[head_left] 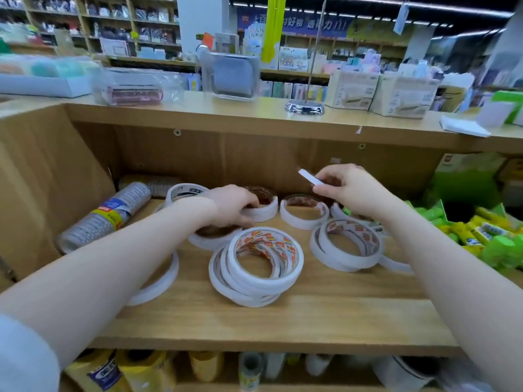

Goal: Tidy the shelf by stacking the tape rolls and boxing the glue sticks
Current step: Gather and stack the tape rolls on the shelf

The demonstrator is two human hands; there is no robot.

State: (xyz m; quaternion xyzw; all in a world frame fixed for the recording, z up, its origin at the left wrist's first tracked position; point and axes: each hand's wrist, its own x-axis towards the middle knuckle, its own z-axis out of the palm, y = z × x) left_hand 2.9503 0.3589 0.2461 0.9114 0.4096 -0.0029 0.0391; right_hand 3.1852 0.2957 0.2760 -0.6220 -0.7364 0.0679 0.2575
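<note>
Nearest shelf front edge (pixel 254 338): leaning stack of white double-sided tape rolls (pixel 259 267). Second stack (pixel 346 244) toward right edge. Left hand (pixel 232 206): fingers curled down onto tape roll (pixel 212 236) at mid-shelf. Right hand (pixel 348 188): raised near back panel, pinching single white tape roll (pixel 310 176) edge-on. Glue sticks (pixel 481 230): loose in green box (pixel 441 213), beyond right edge. Shrink-wrapped roll pack (pixel 107 216): tilted in back left corner.

white tape rolls lie scattered on the wooden shelf (pixel 283 321). front-centre stack (pixel 256 267): several thin rolls with red-orange printed cores, slipped askew. a second short stack (pixel 346 248) to its right. single rolls (pixel 304 211) flat near the back. one thin roll (pixel 311 177) raised on edge. yellow-green glue sticks (pixel 478 232) heaped loose at the right end.
</note>
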